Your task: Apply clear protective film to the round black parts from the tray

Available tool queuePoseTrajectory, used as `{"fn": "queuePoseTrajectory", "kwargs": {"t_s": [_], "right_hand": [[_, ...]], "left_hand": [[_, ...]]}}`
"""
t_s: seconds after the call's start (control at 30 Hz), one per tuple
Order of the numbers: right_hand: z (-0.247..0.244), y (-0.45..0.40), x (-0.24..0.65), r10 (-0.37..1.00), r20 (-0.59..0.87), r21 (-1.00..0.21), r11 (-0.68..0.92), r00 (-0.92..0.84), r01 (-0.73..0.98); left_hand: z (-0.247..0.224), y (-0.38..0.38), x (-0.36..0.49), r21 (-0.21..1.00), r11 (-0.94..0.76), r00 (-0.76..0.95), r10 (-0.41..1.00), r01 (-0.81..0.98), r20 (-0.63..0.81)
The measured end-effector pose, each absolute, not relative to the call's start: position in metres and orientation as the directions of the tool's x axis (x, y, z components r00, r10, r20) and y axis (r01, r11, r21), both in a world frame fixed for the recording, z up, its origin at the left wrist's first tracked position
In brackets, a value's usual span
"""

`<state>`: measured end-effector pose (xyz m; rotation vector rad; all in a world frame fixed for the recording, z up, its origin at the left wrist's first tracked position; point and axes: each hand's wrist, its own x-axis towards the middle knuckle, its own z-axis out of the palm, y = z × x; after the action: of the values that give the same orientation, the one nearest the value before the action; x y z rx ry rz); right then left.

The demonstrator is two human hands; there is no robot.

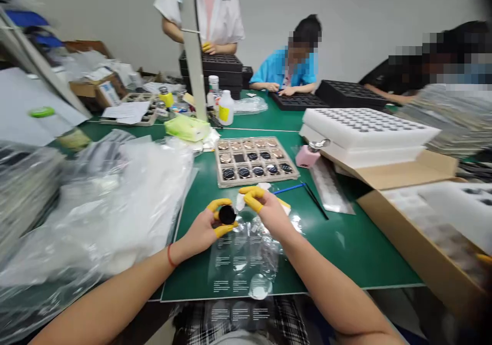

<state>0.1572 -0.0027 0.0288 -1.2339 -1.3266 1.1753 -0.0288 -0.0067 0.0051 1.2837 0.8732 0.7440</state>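
Note:
My left hand [209, 224], in yellow finger cots, is closed on a small black round disc [227, 215], held by its edge above the green table. Close beside it, my right hand [265, 206], also in yellow finger cots, pinches a small piece of white tissue [240, 202]. Under both hands lies a clear plastic sheet [230, 252] with rows of white print and round shapes. Just beyond them sits a compartment tray [255, 180] holding several round pieces, some dark and some copper-coloured.
A pink pump bottle [307, 157] stands right of the tray, near a blue stick [288, 188] and black tweezers [315, 201]. White foam trays [365, 147] and a cardboard box [407, 232] fill the right. Plastic bags [126, 217] cover the left. Co-workers [286, 73] sit and stand opposite.

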Motion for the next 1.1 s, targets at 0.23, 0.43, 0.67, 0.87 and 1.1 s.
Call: {"fn": "queuePoseTrajectory", "kwargs": {"t_s": [0.23, 0.43, 0.67, 0.87, 1.1], "right_hand": [[0.023, -0.009, 0.147, 0.985, -0.020, -0.987, 0.008, -0.174, 0.163], [0.017, -0.011, 0.142, 0.982, -0.011, -0.985, 0.021, -0.188, 0.169], [0.017, -0.014, 0.140, 0.988, 0.039, -0.969, 0.074, -0.152, 0.234], [0.017, -0.015, 0.139, 0.988, 0.049, -0.973, 0.079, -0.145, 0.215], [0.017, -0.015, 0.139, 0.989, 0.049, -0.975, 0.078, -0.142, 0.209]], "left_hand": [[0.004, -0.009, -0.030, 0.993, 0.098, 0.509, 0.859, -0.070, -0.049], [0.005, -0.011, -0.029, 0.995, 0.089, 0.534, 0.844, -0.047, -0.050], [0.002, -0.011, -0.029, 0.997, 0.068, 0.521, 0.852, -0.023, -0.046], [0.000, -0.011, -0.029, 0.996, 0.066, 0.530, 0.847, -0.052, -0.028], [-0.004, -0.010, -0.030, 0.999, 0.047, 0.549, 0.835, -0.004, -0.037]]}}
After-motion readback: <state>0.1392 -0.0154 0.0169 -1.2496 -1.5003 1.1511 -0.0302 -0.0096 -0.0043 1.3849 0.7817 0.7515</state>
